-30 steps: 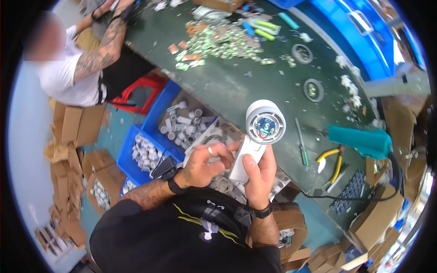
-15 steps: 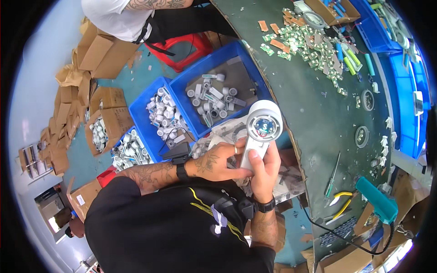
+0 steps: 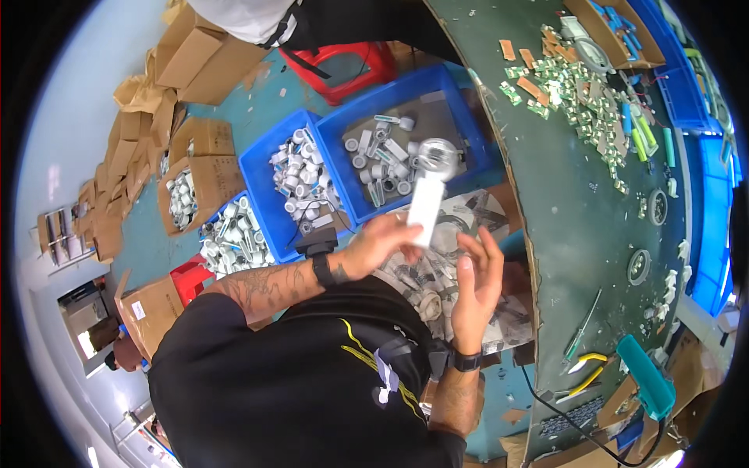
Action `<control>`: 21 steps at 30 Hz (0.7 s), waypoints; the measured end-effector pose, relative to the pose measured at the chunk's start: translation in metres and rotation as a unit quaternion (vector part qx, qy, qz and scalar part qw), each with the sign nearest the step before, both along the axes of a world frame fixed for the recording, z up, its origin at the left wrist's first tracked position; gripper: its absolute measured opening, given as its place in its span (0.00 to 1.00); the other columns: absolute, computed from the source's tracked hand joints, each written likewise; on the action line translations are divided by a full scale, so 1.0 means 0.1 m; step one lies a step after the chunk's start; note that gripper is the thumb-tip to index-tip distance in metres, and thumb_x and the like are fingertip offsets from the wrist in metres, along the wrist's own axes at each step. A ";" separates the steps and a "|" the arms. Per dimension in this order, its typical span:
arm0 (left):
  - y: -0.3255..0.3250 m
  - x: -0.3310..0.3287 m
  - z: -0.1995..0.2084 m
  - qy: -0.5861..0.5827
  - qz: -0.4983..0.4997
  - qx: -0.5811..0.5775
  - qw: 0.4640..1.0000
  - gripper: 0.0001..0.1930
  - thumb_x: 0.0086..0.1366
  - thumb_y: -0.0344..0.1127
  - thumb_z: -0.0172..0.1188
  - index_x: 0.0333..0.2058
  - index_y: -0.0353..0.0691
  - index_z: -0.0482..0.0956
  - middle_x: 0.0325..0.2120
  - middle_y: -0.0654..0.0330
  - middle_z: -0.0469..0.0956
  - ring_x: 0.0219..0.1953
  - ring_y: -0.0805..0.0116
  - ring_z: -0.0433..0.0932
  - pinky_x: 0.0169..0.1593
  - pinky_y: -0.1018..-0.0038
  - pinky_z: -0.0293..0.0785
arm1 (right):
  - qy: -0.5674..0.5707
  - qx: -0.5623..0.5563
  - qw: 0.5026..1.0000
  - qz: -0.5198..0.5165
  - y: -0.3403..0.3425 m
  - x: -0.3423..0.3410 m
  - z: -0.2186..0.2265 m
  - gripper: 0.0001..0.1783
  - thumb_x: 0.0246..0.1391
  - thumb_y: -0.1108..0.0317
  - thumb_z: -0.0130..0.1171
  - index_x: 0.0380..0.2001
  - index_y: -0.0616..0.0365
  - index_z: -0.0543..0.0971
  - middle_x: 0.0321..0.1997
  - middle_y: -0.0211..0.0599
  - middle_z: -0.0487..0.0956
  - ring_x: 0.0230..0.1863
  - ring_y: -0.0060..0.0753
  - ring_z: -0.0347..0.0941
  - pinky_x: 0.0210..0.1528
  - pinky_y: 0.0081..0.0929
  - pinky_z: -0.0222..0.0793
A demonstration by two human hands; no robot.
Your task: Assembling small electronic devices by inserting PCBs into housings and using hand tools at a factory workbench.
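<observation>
My left hand [image 3: 381, 246] grips the lower end of a white round-headed handheld device [image 3: 427, 212]. Its head points up and away, over the edge of a blue bin; motion blurs it, so the details there cannot be made out. To the right, my right hand [image 3: 478, 292] is apart from the device, fingers spread with nothing in them. Below both hands lies a grey-and-white patterned cloth [image 3: 437, 285]. Just beyond the device, a blue bin [image 3: 343, 125] holds several similar white pieces on a brown sheet.
A second blue bin [image 3: 251, 168] and cardboard boxes [image 3: 218, 175] with white parts stand left. The green workbench [image 3: 562, 234] on the right carries circuit boards [image 3: 589, 109], a screwdriver [image 3: 581, 327], yellow-handled pliers [image 3: 589, 370] and a teal corded tool [image 3: 646, 376]. Another person sits near a red stool [image 3: 355, 66].
My right hand has let go of the device and opened. My left hand now holds it alone, swung toward the blue bin. The view has shifted slightly.
</observation>
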State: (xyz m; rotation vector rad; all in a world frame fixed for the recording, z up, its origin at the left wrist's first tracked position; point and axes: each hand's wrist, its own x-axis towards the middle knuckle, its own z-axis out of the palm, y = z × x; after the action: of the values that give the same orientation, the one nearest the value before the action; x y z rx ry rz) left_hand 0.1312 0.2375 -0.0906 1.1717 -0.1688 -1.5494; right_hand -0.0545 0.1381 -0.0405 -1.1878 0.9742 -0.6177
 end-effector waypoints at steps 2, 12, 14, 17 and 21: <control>0.07 0.25 -0.49 -0.008 0.038 0.125 0.991 0.18 0.76 0.48 0.60 0.47 0.36 0.80 0.38 0.56 0.83 0.31 0.69 0.82 0.40 0.71 0.79 | 0.001 0.021 1.000 -0.004 0.06 -0.13 -0.02 0.25 0.72 0.69 0.55 0.69 0.63 0.69 0.58 0.43 0.81 0.61 0.32 0.74 0.67 0.33 0.64; 0.52 1.34 -2.71 -0.088 -0.067 0.327 0.939 0.35 0.72 0.63 0.56 0.68 0.45 0.72 0.54 0.52 0.82 0.50 0.63 0.79 0.54 0.62 0.77 | 0.147 0.018 0.989 -0.010 0.66 -0.90 -0.29 0.15 0.71 0.62 0.60 0.55 0.59 0.80 0.47 0.42 0.86 0.48 0.38 0.85 0.52 0.36 0.79; 0.45 1.65 -2.92 -0.108 -0.065 0.348 0.929 0.38 0.70 0.66 0.55 0.67 0.44 0.72 0.60 0.50 0.79 0.55 0.60 0.77 0.57 0.59 0.73 | 0.148 0.017 0.988 -0.032 0.80 -1.06 -0.15 0.15 0.69 0.63 0.61 0.55 0.58 0.80 0.47 0.47 0.86 0.48 0.46 0.86 0.51 0.39 0.80; 0.37 1.77 -2.92 -0.188 -0.122 0.313 0.923 0.27 0.72 0.56 0.59 0.58 0.40 0.79 0.39 0.58 0.85 0.32 0.69 0.79 0.38 0.75 0.75 | 0.168 0.012 0.983 -0.069 1.03 -1.25 0.00 0.16 0.68 0.64 0.61 0.54 0.59 0.80 0.47 0.47 0.86 0.47 0.46 0.85 0.51 0.39 0.80; -0.46 1.66 -2.70 -0.315 -0.163 0.088 0.931 0.13 0.76 0.33 0.56 0.54 0.37 0.81 0.38 0.59 0.84 0.33 0.73 0.79 0.37 0.75 0.77 | 0.164 -0.057 0.976 -0.132 1.13 -1.71 0.46 0.13 0.69 0.65 0.62 0.52 0.60 0.82 0.44 0.42 0.86 0.45 0.41 0.84 0.50 0.37 0.79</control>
State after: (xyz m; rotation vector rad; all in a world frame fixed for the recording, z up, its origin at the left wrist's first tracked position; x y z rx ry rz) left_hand 0.2969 0.1919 -0.3608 1.8350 -0.6903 -1.4336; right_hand -0.2251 0.2514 0.0058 -1.2987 1.4082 -0.7065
